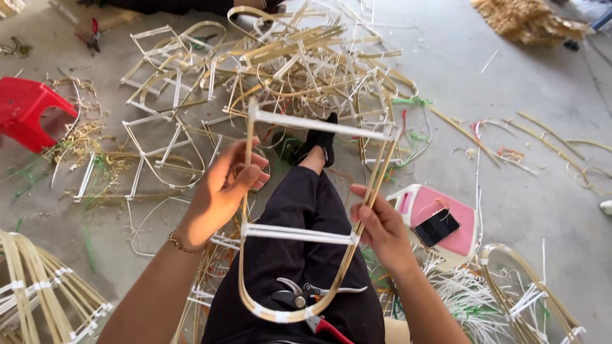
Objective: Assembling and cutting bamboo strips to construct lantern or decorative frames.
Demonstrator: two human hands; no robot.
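I hold a U-shaped bamboo frame (252,274) with two white cross-bars upright over my lap. My left hand (224,186) grips its left strip just above the lower cross-bar (296,234). My right hand (380,224) pinches the right strip near the same bar. The upper cross-bar (322,124) spans the frame's open top. Pruning shears (305,299) with red handles lie on my black trousers inside the frame's curved bottom.
A big heap of finished bamboo frames (280,70) covers the concrete floor ahead. A pink stool (446,223) with a phone (437,227) on it sits at my right. A red stool (29,111) stands far left. More frames lie at the lower left (38,293) and lower right (529,299).
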